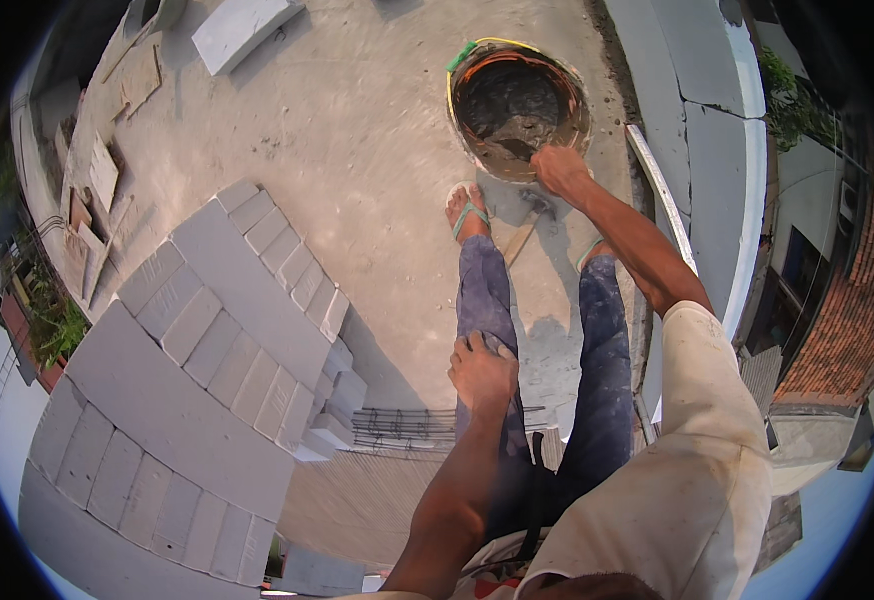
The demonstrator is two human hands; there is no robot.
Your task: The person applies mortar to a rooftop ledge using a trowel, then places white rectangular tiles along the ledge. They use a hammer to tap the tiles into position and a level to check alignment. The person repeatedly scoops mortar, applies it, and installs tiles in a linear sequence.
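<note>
Outdoor building site, shown by stacked pale blocks [232,275], bucket [584,120] of seemingly wet mortar [524,128], tiled roof [842,310] seen beyond

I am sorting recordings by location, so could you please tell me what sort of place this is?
Probably an outdoor building site: pale grey rectangular blocks stand in large stacks, and a round bucket with orange inside its rim holds wet, grey-brown, mortar-like mix.

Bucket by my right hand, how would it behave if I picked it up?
The bucket is probably heavy, since wet-looking grey mix lies inside. It seems unlikely to roll, standing upright with its opening up. If tilted, it might spill, as the mix looks soft.
</note>
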